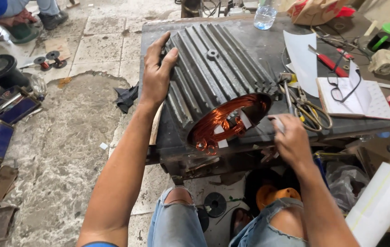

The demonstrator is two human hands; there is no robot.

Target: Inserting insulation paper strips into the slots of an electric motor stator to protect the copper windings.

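A dark grey ribbed motor housing (pixel 213 73) lies on its side on a worn metal table (pixel 254 43). Copper wire windings (pixel 217 121) show in its open round end, with white paper strips (pixel 244 120) tucked between them. My left hand (pixel 156 73) grips the housing's left upper edge, fingers over the fins. My right hand (pixel 291 137) is at the lower right rim of the opening, fingers closed on a small whitish piece (pixel 277 123); what that piece is cannot be told.
Scissors and pliers (pixel 307 107), an open notebook with glasses (pixel 350 93), a red-handled tool (pixel 329 61), a white sheet (pixel 302 57), a plastic bottle (pixel 265 16) and a green-lidded jar (pixel 389 34) lie on the table. Spools and scrap metal (pixel 3 114) litter the cracked floor at left.
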